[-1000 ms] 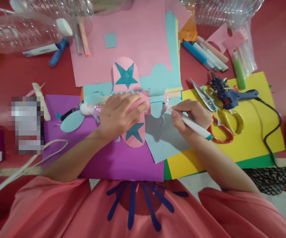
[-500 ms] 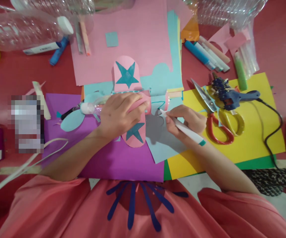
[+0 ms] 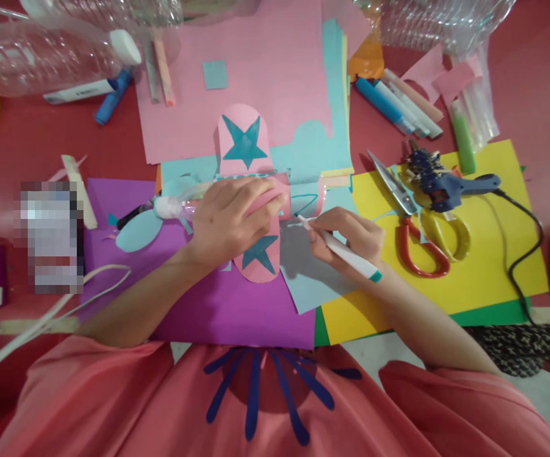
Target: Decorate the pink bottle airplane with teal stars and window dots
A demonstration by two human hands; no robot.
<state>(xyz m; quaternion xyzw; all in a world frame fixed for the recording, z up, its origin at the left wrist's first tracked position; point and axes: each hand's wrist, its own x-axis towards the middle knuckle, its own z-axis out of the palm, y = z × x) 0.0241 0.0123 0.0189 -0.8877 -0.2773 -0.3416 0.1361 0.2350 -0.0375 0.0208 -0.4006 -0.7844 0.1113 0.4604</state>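
My left hand (image 3: pixel 239 212) is wrapped over a bottle plane (image 3: pixel 282 190), a small plastic bottle covered in pink and light-blue paper. Its pink paper wings (image 3: pixel 245 141) carry teal stars and stick out above and below the hand. A white cap (image 3: pixel 167 207) with light-blue paper blades (image 3: pixel 139 231) points left. In a pinch, my right hand (image 3: pixel 346 238) holds a white marker (image 3: pixel 351 254) with a teal end. The marker's tip touches or nearly touches the lower edge of the light-blue band, where a teal line is drawn. The left palm hides the bottle's middle.
Right of my hands lie red-handled scissors (image 3: pixel 422 254) and a blue glue gun (image 3: pixel 446 187) with a black cord, on yellow paper (image 3: pixel 489 254). Several markers (image 3: pixel 384 105) lie behind. Clear plastic bottles (image 3: pixel 46 57) lie at the back left, above a phone (image 3: pixel 51 235).
My right hand has moved a little left with the marker, its tip shifting along the band's lower part. The teal line runs further down. My left hand stays in place.
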